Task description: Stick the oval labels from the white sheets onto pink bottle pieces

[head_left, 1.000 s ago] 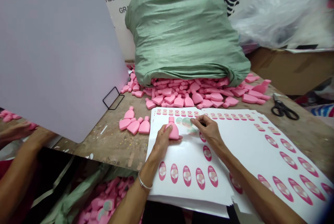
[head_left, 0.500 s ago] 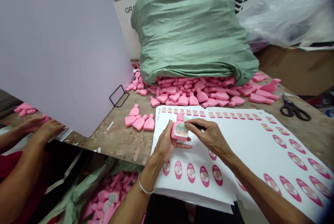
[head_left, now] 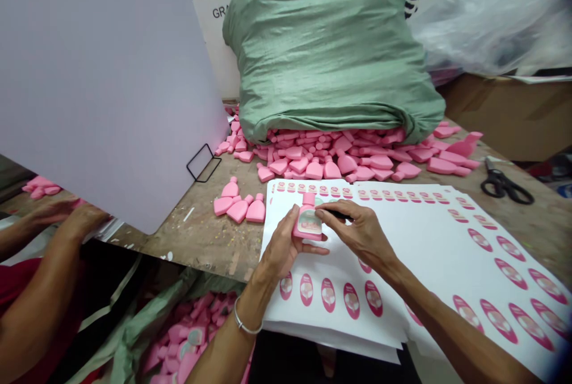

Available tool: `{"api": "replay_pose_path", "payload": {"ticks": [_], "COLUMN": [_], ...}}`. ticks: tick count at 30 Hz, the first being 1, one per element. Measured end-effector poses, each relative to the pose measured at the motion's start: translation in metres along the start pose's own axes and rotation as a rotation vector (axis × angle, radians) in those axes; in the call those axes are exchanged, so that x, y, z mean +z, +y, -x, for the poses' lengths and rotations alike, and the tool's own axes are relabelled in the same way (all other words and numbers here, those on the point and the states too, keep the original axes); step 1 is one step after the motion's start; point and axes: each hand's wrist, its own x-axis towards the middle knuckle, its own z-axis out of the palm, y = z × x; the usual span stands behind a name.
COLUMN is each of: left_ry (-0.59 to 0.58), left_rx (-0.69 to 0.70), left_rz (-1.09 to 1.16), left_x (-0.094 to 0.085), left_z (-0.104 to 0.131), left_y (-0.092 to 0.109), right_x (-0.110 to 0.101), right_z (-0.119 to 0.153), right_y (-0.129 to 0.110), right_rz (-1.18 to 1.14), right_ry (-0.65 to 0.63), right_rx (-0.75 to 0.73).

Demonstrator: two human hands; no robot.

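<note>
Cradling smooth pink bottle, right fingers touching.

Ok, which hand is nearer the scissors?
Right: the right hand lies between the scissors and the bottle; the left hand, farther away, holds the bottle from its other side.

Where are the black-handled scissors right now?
In the head view, the scissors lie toward the right side on the worktable, just beyond the sticker sheets and right of the heap of pink bottles.
</note>
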Motion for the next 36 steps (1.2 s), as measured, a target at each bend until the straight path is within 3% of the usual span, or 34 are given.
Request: {"api": "replay_pose_path", "payload": {"ticks": [7,11,14,18,20,22,24,27,29,32,36], "left_ry": [-0.057,-0.063,-0.065,-0.111,-0.091,-0.006,0.176,0.578,0.701,0.775,0.839], "left_rx": [0.082,0.084,0.09,0.055,0.031,0.032,0.095,0.267,0.344,0.418,0.536], "left_rz": [-0.139,-0.113,-0.134,-0.205,-0.24,-0.317,-0.505,-1.004,-1.277,-1.511,-1.502], "left_x": [0.0,-0.006,-0.004,0.004,-0.002,-0.02,-0.05,-0.101,-0.126,-0.138,-0.122], "left_z": [0.006,0.006,0.01,0.026,0.038,0.047,0.051,0.046,0.038,0.028,0.028], "left_y": [-0.001,-0.004,-0.004,0.002,0.007,0.012,0.015,0.009,0.0,-0.013,-0.008], "right_x": [0.005,0.004,0.006,0.013,0.011,0.004,-0.004,-0.005,0.006,0.031,0.047], "right_z": [0.001,0.0,-0.002,-0.006,-0.011,-0.02,-0.033,-0.063,-0.084,-0.111,-0.127], "right_y": [0.004,0.013,0.013,0.014,0.023,0.038,0.055,0.072,0.075,0.075,0.078], "right_rz": [0.023,0.1,0.021,-0.174,-0.211,-0.191,-0.098,0.189,0.423,0.619,0.624], "right_ry": [0.037,0.066,0.08,-0.124,-0.17,-0.088,0.023,0.087,0.077,0.07,0.11], "right_rx": [-0.011,0.06,0.124,0.173,0.274,0.372,0.366,0.255,0.283,0.371,0.407]}}
